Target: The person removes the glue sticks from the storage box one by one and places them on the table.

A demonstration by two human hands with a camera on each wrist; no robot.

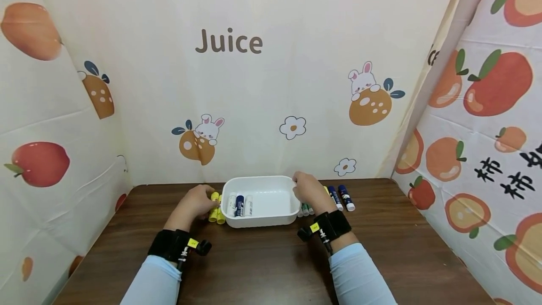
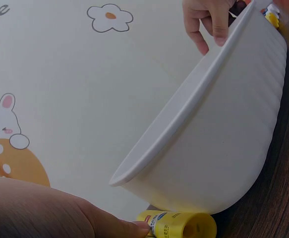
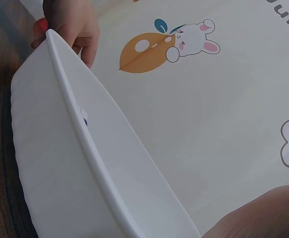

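Observation:
A white plastic tub [image 1: 262,222] stands near the back of the table, with a few glue sticks, white and dark blue [image 1: 239,205], inside at its left end. Beside its left wall lie yellow glue sticks [image 1: 220,216]. My left hand [image 1: 196,204] pinches at one yellow glue stick [image 2: 176,224]; the thumb touches its label, and the other fingers are partly hidden. At the tub's right end my right hand [image 1: 311,192] holds the rim, its fingers reaching over the edge. Green glue sticks [image 1: 306,209] lie below that hand, partly covered by it.
To the right of my right hand lie blue glue sticks [image 1: 346,197], with a bit of yellow showing beside them. Fruit-printed cloth [image 1: 254,107] hangs behind the brown table [image 1: 254,267] and along both sides. Each wrist wears a black camera strap [image 1: 332,225].

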